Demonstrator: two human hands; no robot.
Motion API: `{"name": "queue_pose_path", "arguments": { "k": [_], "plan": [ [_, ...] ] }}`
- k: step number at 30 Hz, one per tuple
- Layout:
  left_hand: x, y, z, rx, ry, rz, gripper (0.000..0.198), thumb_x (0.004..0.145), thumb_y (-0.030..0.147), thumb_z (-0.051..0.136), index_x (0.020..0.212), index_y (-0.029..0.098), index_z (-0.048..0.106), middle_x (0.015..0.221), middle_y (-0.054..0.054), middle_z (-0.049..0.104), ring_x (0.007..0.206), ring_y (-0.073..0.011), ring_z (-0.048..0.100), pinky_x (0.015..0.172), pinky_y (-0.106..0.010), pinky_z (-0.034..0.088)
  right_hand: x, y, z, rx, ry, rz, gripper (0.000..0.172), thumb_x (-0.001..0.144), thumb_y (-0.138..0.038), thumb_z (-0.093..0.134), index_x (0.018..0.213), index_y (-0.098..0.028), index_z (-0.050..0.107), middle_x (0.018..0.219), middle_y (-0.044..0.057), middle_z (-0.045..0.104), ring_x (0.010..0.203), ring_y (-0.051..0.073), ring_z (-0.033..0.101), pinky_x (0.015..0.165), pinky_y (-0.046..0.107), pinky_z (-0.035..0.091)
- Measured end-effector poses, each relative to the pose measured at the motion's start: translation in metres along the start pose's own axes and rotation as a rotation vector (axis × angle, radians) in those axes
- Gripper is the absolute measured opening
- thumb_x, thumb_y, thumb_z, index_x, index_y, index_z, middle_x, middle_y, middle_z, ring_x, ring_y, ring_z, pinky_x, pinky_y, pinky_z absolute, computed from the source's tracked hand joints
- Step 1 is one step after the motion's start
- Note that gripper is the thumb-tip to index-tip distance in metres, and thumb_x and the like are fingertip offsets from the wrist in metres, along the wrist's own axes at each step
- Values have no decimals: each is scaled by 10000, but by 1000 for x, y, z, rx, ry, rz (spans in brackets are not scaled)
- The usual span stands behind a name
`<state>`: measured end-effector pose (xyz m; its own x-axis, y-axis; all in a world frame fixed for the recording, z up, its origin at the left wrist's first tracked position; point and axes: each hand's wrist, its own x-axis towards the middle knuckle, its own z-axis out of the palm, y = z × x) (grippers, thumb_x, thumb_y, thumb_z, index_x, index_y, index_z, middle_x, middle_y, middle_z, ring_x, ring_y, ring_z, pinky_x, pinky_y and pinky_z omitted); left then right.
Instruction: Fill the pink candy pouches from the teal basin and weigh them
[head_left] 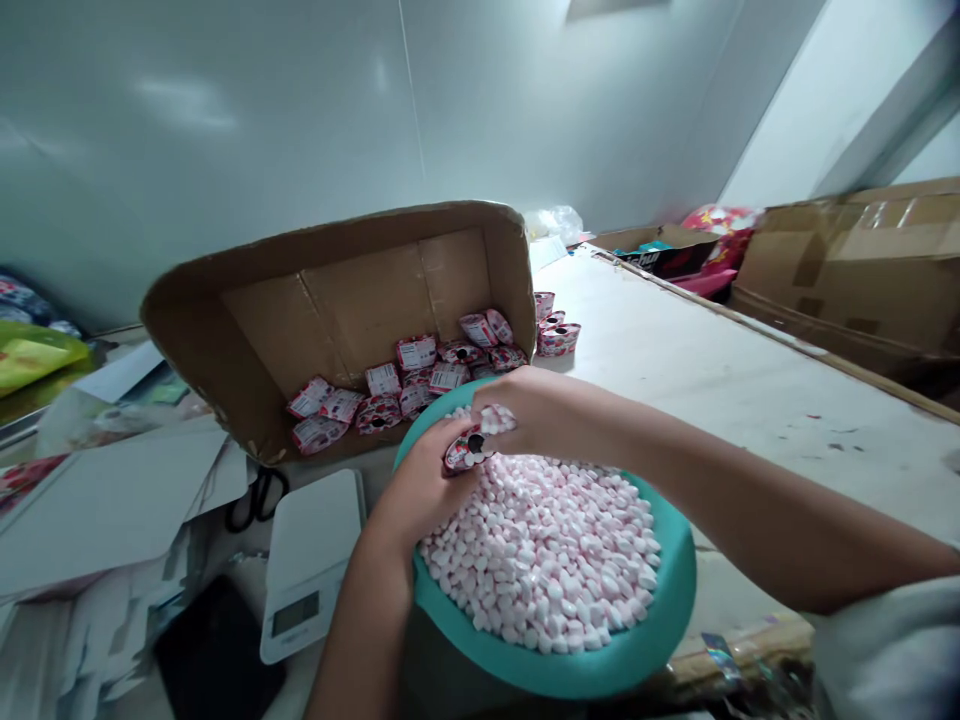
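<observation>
Left hand (431,475) grasped a small red-and-white printed packet (456,458) over the upper-left part of a teal basin (679,590), its thumb side toward the right hand. Right hand (517,400) was closed around a cluster of pale pink candies (496,420) just beside the packet; its fingertips were largely hidden, so contact with the packet could not be told. Loose pink-and-white candies (547,550) heaped the basin, which sat at the near edge of the white table (750,400). Behind it, toward the table's back edge, an open cardboard box (360,290) lay with its mouth facing the hands; printed packets (416,353) were piled along its lower side. Three more packets (559,340) stood on the table just right of the box. Left of the basin: white digital scale (315,550), display unreadable; black-handled scissors (257,498) near its upper-left corner; white sheets (112,510) farther left.
</observation>
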<state>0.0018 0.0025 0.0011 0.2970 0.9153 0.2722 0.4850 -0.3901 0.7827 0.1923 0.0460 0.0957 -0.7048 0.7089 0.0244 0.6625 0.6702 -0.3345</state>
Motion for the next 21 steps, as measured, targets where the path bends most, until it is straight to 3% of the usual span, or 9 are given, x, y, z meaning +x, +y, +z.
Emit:
{"name": "queue_pose_path", "arguments": {
  "k": [4, 8, 14, 21],
  "plan": [
    [1, 0, 0, -32, -33, 2, 342, 831, 156, 621, 1171, 190, 627, 1194, -69, 660, 1119, -229, 622, 1016, -355, 480, 6, -2, 4, 22, -4, -30, 192, 756, -132, 708, 938, -190, 691, 815, -3, 683, 692, 125, 573, 567, 224, 323],
    [0, -1, 1, -5, -12, 7, 457, 792, 153, 663, 1245, 183, 610, 1270, -88, 633, 1193, -247, 592, 1049, -359, 464, -4, 12, 9, 129, 44, -73, 239, 801, -180, 698, 1036, -217, 686, 914, -1, 700, 764, 141, 608, 626, 227, 388],
    [0, 1, -1, -32, -34, -20, 516, 809, 160, 664, 1313, 252, 595, 1366, -37, 602, 1277, -218, 548, 1112, -327, 407, -21, 35, 30, 192, 177, -71, 251, 908, -370, 668, 1104, -215, 694, 1059, 56, 678, 904, 191, 626, 730, 275, 468],
    [2, 5, -2, -32, -44, -50, 474, 815, 194, 669, 1284, 231, 616, 1341, -61, 617, 1263, -242, 556, 1111, -358, 412, -22, 40, 50, 259, 247, -157, 134, 923, -199, 641, 1021, -223, 729, 1055, 53, 641, 885, 159, 622, 793, 278, 489]
  ]
}}
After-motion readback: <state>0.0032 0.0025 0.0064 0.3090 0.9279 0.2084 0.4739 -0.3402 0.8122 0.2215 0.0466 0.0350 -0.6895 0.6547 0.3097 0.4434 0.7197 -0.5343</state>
